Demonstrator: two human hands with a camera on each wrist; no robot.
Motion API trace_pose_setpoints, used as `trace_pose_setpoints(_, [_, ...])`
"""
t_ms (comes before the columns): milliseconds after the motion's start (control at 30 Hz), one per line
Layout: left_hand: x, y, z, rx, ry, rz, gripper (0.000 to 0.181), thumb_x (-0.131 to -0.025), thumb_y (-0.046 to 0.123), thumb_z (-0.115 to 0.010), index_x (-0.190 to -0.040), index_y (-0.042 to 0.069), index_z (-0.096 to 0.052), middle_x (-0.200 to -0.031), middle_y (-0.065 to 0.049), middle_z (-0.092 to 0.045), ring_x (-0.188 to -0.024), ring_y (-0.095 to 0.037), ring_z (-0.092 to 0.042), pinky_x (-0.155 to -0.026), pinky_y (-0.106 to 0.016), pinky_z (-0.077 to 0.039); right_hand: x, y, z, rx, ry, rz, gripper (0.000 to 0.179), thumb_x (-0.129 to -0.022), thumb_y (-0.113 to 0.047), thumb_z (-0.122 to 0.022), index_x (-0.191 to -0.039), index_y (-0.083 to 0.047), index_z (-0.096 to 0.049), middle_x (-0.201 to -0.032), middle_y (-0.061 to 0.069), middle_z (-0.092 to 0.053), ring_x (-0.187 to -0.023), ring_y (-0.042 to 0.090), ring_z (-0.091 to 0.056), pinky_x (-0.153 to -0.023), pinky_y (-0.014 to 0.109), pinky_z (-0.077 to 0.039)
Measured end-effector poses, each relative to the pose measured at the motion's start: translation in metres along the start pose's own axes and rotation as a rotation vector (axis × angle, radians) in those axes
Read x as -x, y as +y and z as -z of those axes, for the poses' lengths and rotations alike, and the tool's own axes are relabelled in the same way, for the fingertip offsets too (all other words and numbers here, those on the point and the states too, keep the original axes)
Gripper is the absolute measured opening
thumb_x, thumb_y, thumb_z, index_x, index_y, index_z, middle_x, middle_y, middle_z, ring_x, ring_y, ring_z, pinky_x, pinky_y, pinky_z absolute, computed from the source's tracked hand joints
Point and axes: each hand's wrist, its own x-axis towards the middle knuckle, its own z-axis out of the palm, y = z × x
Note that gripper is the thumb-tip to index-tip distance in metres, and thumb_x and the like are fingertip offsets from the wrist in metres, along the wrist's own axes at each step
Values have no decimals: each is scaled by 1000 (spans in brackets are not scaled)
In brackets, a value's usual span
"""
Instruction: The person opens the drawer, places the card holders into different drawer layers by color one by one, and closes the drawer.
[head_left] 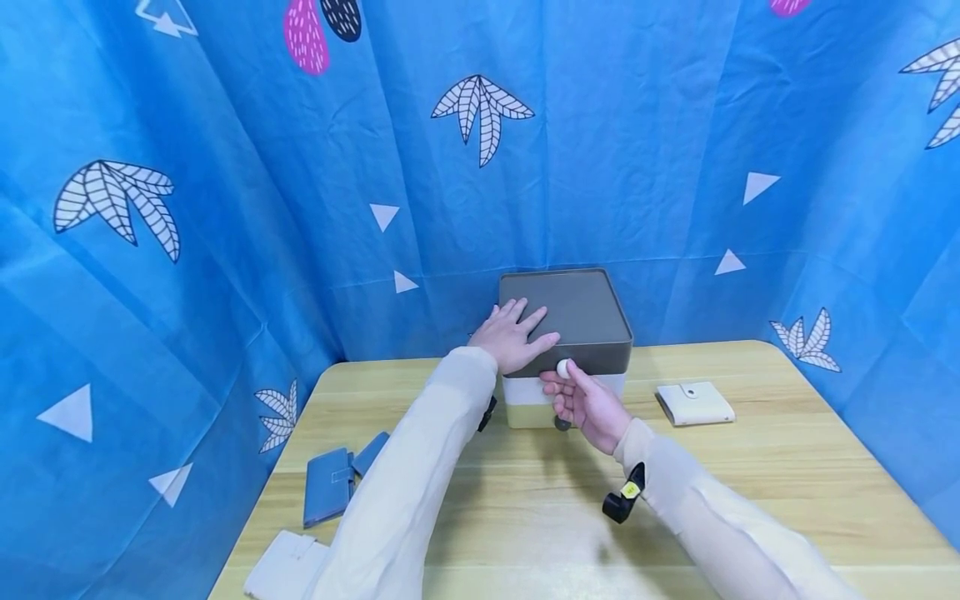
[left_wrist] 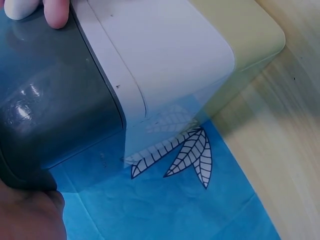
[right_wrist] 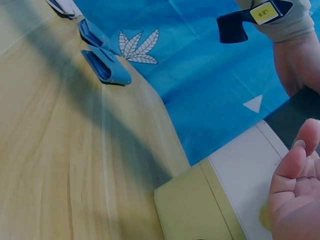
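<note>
A three-tier drawer box [head_left: 566, 304] stands at the back of the table, its tiers dark grey, white and pale yellow. My left hand [head_left: 510, 340] lies with spread fingers on its dark top, near the left front edge. At the front of the grey drawer [left_wrist: 60, 90], my right hand [head_left: 592, 412] pinches a round white knob [head_left: 563, 368] between thumb and fingers. Below, a dark knob [head_left: 562, 423] shows on the yellow drawer [right_wrist: 192, 202]. A yellow knob [right_wrist: 265, 217] on the white drawer [right_wrist: 242, 175] is partly hidden by the right hand.
On the table's left lie a blue wallet [head_left: 328, 486], a second blue one [head_left: 370, 452] partly behind my left arm, and a white wallet [head_left: 285, 567]. Another white wallet [head_left: 695, 403] lies right of the box. A blue patterned curtain [head_left: 630, 125] hangs close behind the table.
</note>
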Motion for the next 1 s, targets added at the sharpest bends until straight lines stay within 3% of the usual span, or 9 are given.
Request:
trace_pose_setpoints(333, [1,1,-1,-16,25,-12,77,-91,75,-12,-154,31,-19,-161,-6,-11,-147,-23,-4,-118,-41,-4,5,11,3,84,29,-16,57,-102,-36,-46,-136,9,-42,-94,1,-59,-72,11,-54,-68,24,-46])
trace_pose_setpoints(600, [-5,-3,-6,-12,30,2,78,-89,77,-11,-154,34,-18,-161,-4,-10,-147,-21,-3,-118,-40,-2,16,21,12,109,45,-107,34,-103,-34,-44,-109,-5,-61,-94,5,-63,-76,14,-59,-70,27,-50])
trace_pose_setpoints(733, [-6,-4,-7,-6,31,8,77,-89,77,-12,-153,35,-18,-161,-3,-9,-147,-21,-3,-118,-40,-2,18,29,18,97,75,-147,40,-102,-40,-43,-109,-5,-61,-97,6,-65,-77,15,-60,-73,29,-51])
trace_pose_setpoints(1000, [-3,-3,-6,-5,46,3,77,-89,77,-12,-153,35,-18,-161,-4,-11,-147,-21,-4,-118,-39,-3,13,41,23,85,130,-187,67,-100,-49,-42,-132,9,-45,-101,8,-64,-75,14,-60,-70,27,-51])
